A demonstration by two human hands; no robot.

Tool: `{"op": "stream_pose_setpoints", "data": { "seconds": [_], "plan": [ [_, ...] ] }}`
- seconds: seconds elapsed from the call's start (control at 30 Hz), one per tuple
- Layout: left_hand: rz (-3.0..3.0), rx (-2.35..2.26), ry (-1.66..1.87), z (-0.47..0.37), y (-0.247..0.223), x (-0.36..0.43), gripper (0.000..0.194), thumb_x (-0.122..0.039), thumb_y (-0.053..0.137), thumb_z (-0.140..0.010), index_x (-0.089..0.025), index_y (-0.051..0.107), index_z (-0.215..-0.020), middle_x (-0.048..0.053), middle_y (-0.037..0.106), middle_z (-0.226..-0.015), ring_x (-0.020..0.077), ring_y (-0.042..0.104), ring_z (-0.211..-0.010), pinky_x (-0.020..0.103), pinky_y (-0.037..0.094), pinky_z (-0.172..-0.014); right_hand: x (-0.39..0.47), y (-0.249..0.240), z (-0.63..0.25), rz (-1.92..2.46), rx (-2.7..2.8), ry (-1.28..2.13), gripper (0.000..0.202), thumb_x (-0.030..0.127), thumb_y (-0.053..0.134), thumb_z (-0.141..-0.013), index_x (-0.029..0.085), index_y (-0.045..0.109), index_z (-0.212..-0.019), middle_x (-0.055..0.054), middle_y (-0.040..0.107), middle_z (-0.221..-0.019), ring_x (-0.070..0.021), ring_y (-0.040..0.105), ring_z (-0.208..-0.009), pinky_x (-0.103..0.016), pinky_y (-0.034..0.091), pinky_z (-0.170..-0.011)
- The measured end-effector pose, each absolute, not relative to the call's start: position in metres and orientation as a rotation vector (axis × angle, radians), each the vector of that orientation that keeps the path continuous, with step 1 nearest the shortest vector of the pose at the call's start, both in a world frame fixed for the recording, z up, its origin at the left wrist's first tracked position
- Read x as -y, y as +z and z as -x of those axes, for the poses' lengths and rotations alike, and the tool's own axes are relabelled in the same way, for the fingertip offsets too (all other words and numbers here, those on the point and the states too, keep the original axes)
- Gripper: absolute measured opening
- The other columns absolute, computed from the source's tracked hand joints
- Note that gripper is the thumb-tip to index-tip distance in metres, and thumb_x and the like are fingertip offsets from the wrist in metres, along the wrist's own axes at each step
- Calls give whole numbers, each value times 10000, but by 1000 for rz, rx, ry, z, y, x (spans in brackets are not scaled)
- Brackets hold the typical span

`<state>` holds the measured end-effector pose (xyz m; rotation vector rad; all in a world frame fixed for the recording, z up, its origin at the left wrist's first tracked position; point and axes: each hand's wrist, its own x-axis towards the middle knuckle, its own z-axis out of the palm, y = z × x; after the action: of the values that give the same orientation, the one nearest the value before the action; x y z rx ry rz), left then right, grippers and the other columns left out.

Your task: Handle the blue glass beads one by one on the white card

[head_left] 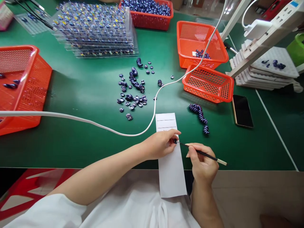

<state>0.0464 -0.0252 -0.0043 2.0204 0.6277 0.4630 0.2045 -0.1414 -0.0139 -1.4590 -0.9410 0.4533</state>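
Note:
My left hand (161,144) pinches a small dark, shiny piece (175,141) between its fingertips, above a strip of white paper (169,171) that hangs over the table's front edge. In my right hand (203,161) is a thin black brush (206,154) with a pale end, its tip touching or close to that piece. Loose dark striped pieces (131,103) of the same look lie in a scattered group beyond the left hand. A curved row of stacked dark pieces (200,117) lies to the right, beyond the right hand.
A white cable (114,129) crosses the green table (90,85) in front of my hands. Orange baskets stand at left (44,82), back (152,20) and right (209,85). Clear trays of pieces (95,28) are stacked at back left. A phone (242,110) lies at right, near a power strip (268,33).

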Motion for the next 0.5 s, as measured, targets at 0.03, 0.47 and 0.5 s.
{"op": "stream_pose_setpoints", "data": {
  "seconds": [0.03,0.47,0.5],
  "plan": [
    [-2034,-623,461,-46,-4,25,413,-117,533,-844,-170,495,-1252,72,727,-1049,157,709,-880,290,578,-825,142,-14,-205,1468,957,453,36,185,707,-852,205,695,-879,-37,740,-913,-124,652,-593,-260,528,-502],
    [-2154,-620,461,-47,-3,25,429,-107,519,-837,-169,508,-1262,49,733,-1020,160,692,-851,273,561,-777,142,-16,-206,1528,1044,402,65,176,711,-847,221,699,-892,-20,743,-907,-132,666,-613,-264,541,-526],
    [-2155,-619,458,-47,-3,25,432,-105,519,-836,-164,510,-1263,51,733,-1020,162,692,-851,275,562,-776,142,-17,-207,1537,1049,399,67,176,712,-846,221,699,-894,-20,743,-908,-129,665,-610,-261,540,-523]
  ]
}}
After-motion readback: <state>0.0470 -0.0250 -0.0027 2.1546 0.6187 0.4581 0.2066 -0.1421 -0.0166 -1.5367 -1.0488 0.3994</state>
